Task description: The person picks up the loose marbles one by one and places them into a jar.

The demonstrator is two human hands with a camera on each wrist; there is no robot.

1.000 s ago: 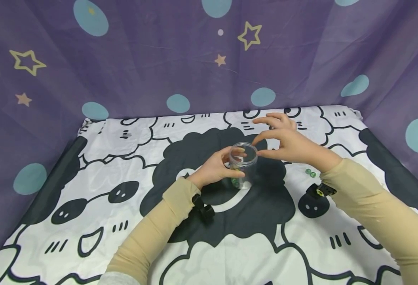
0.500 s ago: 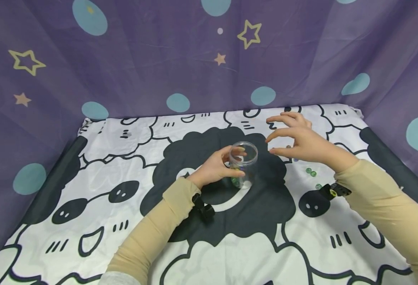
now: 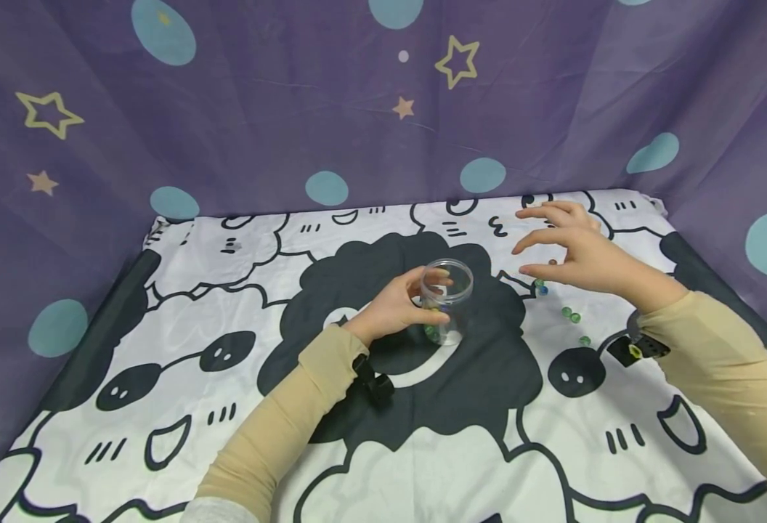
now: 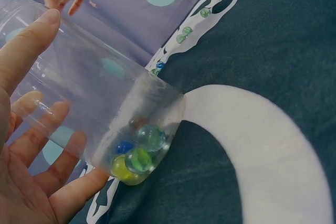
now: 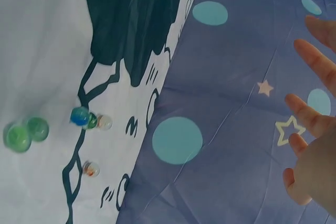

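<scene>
My left hand point(image 3: 393, 309) grips a clear plastic jar point(image 3: 458, 312), which stands upright and lidless on the dark patch of the cloth. Several glass marbles point(image 4: 139, 160), among them green, yellow and blue ones, lie at its bottom in the left wrist view. To the right, my right hand point(image 3: 582, 254) hovers with loosely bent, spread fingers and nothing between them. Below it on the cloth lie a blue marble point(image 3: 543, 290) beside a green one, and a reddish marble point(image 3: 553, 262). Nearer me are two touching green marbles point(image 3: 570, 315) and a single green marble point(image 3: 585, 341).
A white cloth point(image 3: 455, 479) with black cartoon sheep covers the table. Behind it hangs a purple curtain point(image 3: 259, 131) with stars and blue dots. Each forearm wears a black wrist camera, such as the right one point(image 3: 638, 350).
My right hand has drawn back from the jar's rim and moved right over the loose marbles, more of which now show. My left hand and the jar stay in place.
</scene>
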